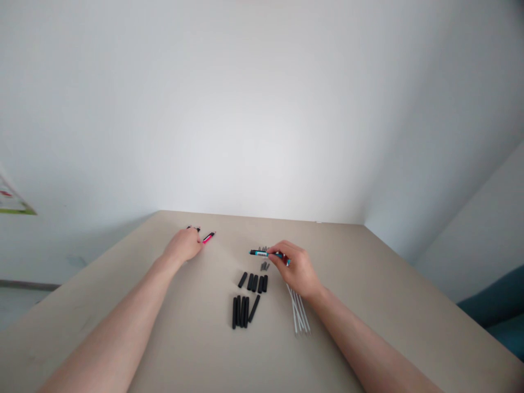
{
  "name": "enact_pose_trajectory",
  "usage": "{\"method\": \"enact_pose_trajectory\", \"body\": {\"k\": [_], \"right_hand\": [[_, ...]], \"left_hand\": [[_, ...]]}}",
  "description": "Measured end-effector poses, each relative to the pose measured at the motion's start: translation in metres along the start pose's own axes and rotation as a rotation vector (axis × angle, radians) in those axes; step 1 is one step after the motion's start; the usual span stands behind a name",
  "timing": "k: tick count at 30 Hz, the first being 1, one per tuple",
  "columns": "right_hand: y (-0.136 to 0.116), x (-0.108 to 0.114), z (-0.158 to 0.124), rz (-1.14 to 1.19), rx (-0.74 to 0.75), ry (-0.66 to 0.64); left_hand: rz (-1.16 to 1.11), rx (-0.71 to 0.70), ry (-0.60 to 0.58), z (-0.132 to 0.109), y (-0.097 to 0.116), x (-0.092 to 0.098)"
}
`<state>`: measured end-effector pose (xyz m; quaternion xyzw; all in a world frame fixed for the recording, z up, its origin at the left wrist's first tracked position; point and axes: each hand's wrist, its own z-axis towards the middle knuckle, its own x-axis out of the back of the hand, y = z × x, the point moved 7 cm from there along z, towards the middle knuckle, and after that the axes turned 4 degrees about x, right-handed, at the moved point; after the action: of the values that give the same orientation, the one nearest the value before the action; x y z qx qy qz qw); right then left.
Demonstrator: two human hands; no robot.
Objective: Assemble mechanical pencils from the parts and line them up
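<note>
My right hand [295, 267] is closed on a blue and black pen [264, 252], held just above the beige table [368, 284] with its tip pointing left. My left hand [184, 245] rests far left on the table with fingers curled over a pink and black pen [208, 237]; another dark pen end [192, 227] shows just beyond the knuckles. Between my hands lie short black pen caps [254, 283] in a row, and nearer to me several long black pen barrels [242, 311]. White refill tubes [298, 314] lie under my right wrist.
Small grey parts [264, 266] lie beside the blue pen. White walls meet behind the table's far edge. A green-edged paper [12, 203] hangs on the left wall. A dark teal seat [503, 314] stands at the right of the table.
</note>
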<state>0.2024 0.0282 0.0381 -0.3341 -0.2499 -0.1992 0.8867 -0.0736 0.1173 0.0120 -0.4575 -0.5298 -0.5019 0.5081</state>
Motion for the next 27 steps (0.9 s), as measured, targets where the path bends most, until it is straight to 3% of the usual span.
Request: {"method": "enact_pose_trajectory", "body": {"k": [9,27], "right_hand": [[0.003,0.000,-0.001,-0.003,0.012,-0.007],[0.001,0.001,-0.001,0.002,0.013,-0.005]], "left_hand": [[0.040,0.141,0.059,0.012,-0.021,-0.008],[-0.002,0.133,0.043,0.010,-0.016,-0.009]]}}
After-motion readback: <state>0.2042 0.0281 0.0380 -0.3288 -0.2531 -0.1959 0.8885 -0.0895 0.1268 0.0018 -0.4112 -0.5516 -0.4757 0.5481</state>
